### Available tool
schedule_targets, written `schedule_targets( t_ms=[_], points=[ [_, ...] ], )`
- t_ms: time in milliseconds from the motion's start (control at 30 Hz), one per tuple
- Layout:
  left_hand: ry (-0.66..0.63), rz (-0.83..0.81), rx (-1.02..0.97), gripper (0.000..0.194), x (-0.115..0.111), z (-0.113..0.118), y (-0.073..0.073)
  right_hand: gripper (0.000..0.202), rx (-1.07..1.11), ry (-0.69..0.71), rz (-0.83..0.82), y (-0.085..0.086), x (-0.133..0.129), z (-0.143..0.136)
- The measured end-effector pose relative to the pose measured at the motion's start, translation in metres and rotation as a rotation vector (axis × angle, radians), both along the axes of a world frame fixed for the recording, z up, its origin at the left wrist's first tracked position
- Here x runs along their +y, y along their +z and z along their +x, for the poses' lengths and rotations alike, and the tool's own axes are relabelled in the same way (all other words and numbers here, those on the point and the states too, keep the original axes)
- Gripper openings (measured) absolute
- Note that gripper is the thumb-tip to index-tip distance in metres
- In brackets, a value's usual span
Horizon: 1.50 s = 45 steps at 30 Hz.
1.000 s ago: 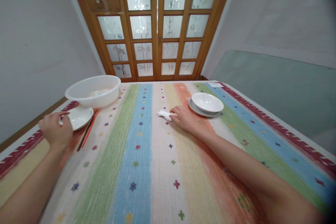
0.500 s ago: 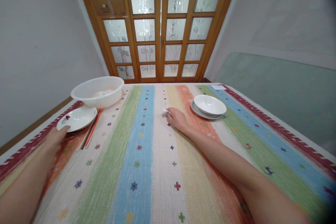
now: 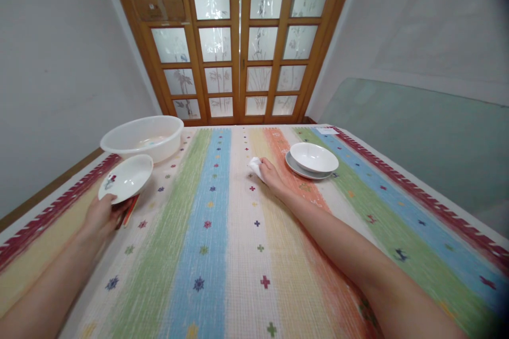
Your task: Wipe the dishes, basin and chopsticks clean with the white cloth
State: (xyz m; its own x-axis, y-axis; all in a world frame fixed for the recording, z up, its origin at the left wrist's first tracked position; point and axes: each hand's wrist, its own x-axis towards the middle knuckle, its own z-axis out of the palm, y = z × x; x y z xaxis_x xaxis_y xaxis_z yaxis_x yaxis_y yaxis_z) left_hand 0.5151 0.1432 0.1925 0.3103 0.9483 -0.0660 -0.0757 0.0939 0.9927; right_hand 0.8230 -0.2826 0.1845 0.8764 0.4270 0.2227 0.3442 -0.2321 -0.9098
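A white plate [image 3: 129, 177] with a dark red flower print is gripped at its near rim by my left hand [image 3: 101, 214], thumb on top and fingers beneath. The plate is tilted and raised over the chopsticks [image 3: 130, 213], which it partly hides. Out at the middle of the table, my right hand [image 3: 271, 174] pinches a crumpled white tissue [image 3: 255, 167] just above the cloth. To the right of that hand, a white bowl [image 3: 314, 157] rests on a grey-rimmed plate [image 3: 295, 167].
A large translucent white basin [image 3: 170, 145] stands at the back left, close behind the lifted plate. The striped tablecloth [image 3: 214, 270] covers the table. A small white paper [image 3: 326, 131] lies at the far right edge. Wooden glazed doors [image 3: 242, 79] rise beyond.
My left hand has lifted the flowered plate off the table, moving it slightly right and tilting it. In my right hand the tissue now shows more, and the hand is slightly raised.
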Motion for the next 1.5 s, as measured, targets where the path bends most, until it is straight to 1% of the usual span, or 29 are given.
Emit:
schedule_targets(
  t_ms=[33,100,133,167,233,300,367,433,500,600,667,767,833,933,1100,1200,1267,1333,1400,1433,1500],
  points=[
    [-0.024,-0.077,-0.041,0.049,-0.011,0.005,0.002,0.021,0.031,0.010,0.007,0.001,0.001,-0.001],
    [-0.075,-0.126,-0.090,0.048,-0.035,0.017,0.005,0.024,0.061,0.035,0.006,0.002,0.001,-0.002],
    [-0.113,-0.120,-0.101,0.047,-0.046,0.023,0.007,0.027,0.059,0.044,-0.001,0.002,0.002,-0.002],
    [-0.118,-0.124,-0.096,0.046,-0.058,0.029,0.008,0.030,0.049,0.053,-0.010,0.002,0.002,-0.002],
    [-0.204,-0.121,-0.086,0.048,-0.078,0.043,0.008,0.036,0.014,0.077,-0.027,0.001,0.001,-0.003],
    [-0.289,-0.078,-0.067,0.049,-0.097,0.059,0.005,0.039,-0.023,0.130,-0.041,0.001,-0.002,-0.005],
    [-0.336,-0.037,-0.041,0.046,-0.112,0.076,-0.001,0.037,-0.066,0.200,-0.069,0.001,-0.006,-0.006],
    [-0.362,-0.017,-0.022,0.045,-0.126,0.094,-0.007,0.032,-0.117,0.231,-0.112,0.000,-0.009,-0.007],
    [-0.398,-0.022,-0.016,0.046,-0.137,0.113,-0.014,0.027,-0.173,0.209,-0.151,-0.001,-0.011,-0.007],
    [-0.446,-0.033,-0.033,0.046,-0.151,0.138,-0.022,0.030,-0.201,0.170,-0.172,-0.002,-0.011,-0.006],
    [-0.459,-0.021,-0.052,0.046,-0.160,0.152,-0.025,0.033,-0.186,0.158,-0.170,-0.002,-0.010,-0.005],
    [-0.467,-0.003,-0.071,0.046,-0.171,0.169,-0.025,0.037,-0.178,0.138,-0.137,0.001,-0.009,-0.004],
    [-0.485,0.004,-0.075,0.047,-0.179,0.174,-0.023,0.040,-0.200,0.126,-0.111,0.002,-0.009,-0.003],
    [-0.537,-0.011,-0.071,0.050,-0.186,0.175,-0.019,0.047,-0.231,0.081,-0.097,0.004,-0.009,-0.002],
    [-0.622,-0.061,-0.092,0.052,-0.188,0.169,-0.017,0.058,-0.253,0.004,-0.085,0.007,-0.009,-0.008],
    [-0.688,-0.119,-0.119,0.056,-0.190,0.168,-0.018,0.058,-0.282,-0.016,-0.086,0.014,-0.008,-0.015],
    [-0.718,-0.133,-0.128,0.054,-0.193,0.168,-0.019,0.057,-0.282,-0.040,-0.047,0.022,-0.006,-0.018],
    [-0.737,-0.105,-0.126,0.049,-0.197,0.168,-0.020,0.057,-0.221,-0.067,0.027,0.031,-0.004,-0.020],
    [-0.756,-0.056,-0.120,0.046,-0.200,0.167,-0.021,0.056,-0.110,-0.066,0.092,0.040,-0.003,-0.022],
    [-0.766,-0.031,-0.118,0.045,-0.201,0.166,-0.021,0.053,-0.049,-0.044,0.106,0.045,-0.003,-0.023],
    [-0.782,0.003,-0.118,0.045,-0.201,0.166,-0.022,0.047,0.065,0.052,0.095,0.053,-0.002,-0.027]
  ],
)
